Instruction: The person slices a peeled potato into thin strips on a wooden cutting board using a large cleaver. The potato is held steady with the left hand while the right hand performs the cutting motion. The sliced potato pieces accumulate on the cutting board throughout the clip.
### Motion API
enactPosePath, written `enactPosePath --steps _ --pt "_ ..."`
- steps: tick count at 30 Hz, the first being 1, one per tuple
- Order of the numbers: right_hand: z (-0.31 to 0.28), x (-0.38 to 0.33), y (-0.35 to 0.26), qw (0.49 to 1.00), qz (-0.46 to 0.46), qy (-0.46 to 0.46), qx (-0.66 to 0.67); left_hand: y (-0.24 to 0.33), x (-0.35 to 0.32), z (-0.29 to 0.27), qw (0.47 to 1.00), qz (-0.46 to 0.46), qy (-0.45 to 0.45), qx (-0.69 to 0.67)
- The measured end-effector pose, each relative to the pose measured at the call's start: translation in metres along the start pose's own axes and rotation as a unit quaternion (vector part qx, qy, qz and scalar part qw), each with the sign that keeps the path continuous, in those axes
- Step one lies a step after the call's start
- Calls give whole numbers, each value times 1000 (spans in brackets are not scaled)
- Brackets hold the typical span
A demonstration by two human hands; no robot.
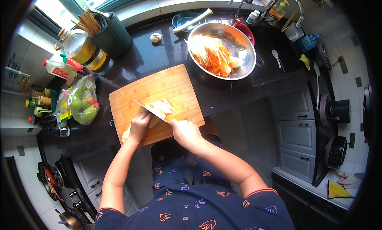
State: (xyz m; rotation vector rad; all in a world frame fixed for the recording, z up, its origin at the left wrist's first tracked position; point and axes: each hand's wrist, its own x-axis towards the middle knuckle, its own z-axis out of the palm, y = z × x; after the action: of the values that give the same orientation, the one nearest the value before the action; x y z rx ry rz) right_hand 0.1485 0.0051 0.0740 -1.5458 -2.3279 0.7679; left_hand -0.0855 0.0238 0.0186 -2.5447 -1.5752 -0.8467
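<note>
1. Closest to me is the person's dark shirt [185, 208], printed with orange and purple bird outlines; both bare forearms reach away from it toward the counter.
2. The right hand [186, 134] is closed around the handle end of a knife [153, 112], at the near right part of the cutting board [147, 88]. The handle itself is hidden in the fist; the blade slants off toward the far left.
3. The left hand [140, 125] is bunched, fingers curled downward, just beside the blade on its near left side. I can't tell how firmly it grips, or whether its fingertips touch the pale vegetable piece [154, 120] showing between hand and blade.
4. Pale cut strips [162, 106] lie loose on the board, along the blade's far right side. Another pale lump sits at the board's near left edge, partly behind the wrist.
5. The piece looks firm and fairly light, probably damp and slick where cut; I'd hold it from above with fingertips tucked back. The strips look limp and easily snapped, best scooped from underneath in a loose handful. The knife seems stiff and thin, safe only by its handle.
6. Far right of the board, a steel bowl [246, 50] holds orange and pale shreds [211, 63].
</note>
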Motion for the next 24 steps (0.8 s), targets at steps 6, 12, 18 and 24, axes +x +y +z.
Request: enactPosePath --steps 6,12,18,24 --pt "-10 -7 -3 1000 -12 6 15 -3 -1 -6 999 13 -33 -37" --pt "-18 -10 -5 1000 -4 -14 7 -4 0 -4 999 13 -26 -27" --pt "-26 -14 -5 1000 0 -24 16 -2 0 -4 999 16 -26 -26" --pt "-21 -13 -4 999 3 -37 13 -2 -2 -1 999 11 0 -45"
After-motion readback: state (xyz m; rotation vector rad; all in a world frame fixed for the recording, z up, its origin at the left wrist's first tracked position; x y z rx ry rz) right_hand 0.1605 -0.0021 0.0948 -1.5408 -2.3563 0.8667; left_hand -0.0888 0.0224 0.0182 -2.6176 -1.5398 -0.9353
